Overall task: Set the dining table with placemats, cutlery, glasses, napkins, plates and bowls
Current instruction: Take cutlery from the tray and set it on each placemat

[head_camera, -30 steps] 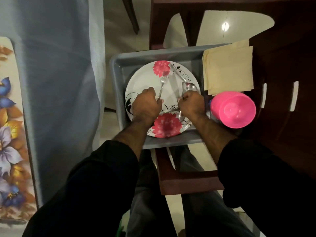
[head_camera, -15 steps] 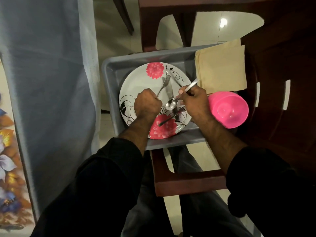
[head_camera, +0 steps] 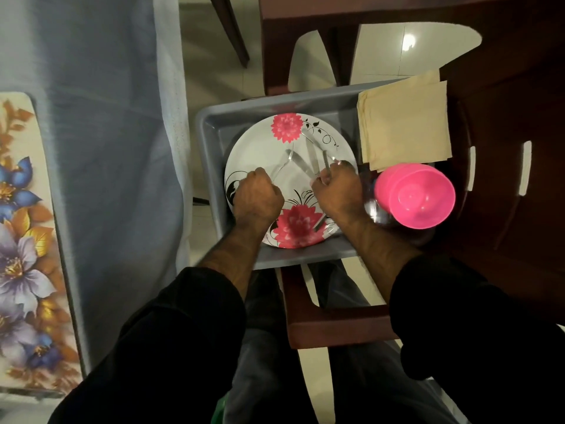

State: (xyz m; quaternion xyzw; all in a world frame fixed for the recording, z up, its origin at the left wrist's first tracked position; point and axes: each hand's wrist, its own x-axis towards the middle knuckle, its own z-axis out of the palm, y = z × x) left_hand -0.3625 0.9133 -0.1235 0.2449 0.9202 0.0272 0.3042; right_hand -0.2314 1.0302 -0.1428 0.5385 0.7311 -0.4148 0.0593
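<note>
your left hand [head_camera: 258,194] grips a fork [head_camera: 282,166], right hand [head_camera: 337,191] grips cutlery [head_camera: 325,162] over the plate [head_camera: 260,148]; loose pieces could slip and clatter onto it.

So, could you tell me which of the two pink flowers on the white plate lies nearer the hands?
The lower pink flower, between the two wrists; the other flower sits at the white plate's far rim.

Looked like a home dining room. There was a dark wooden chair [head_camera: 336,319] on pale floor tiles [head_camera: 208,65], and a flowery placemat [head_camera: 27,240] over a grey tablecloth [head_camera: 101,148].
</note>
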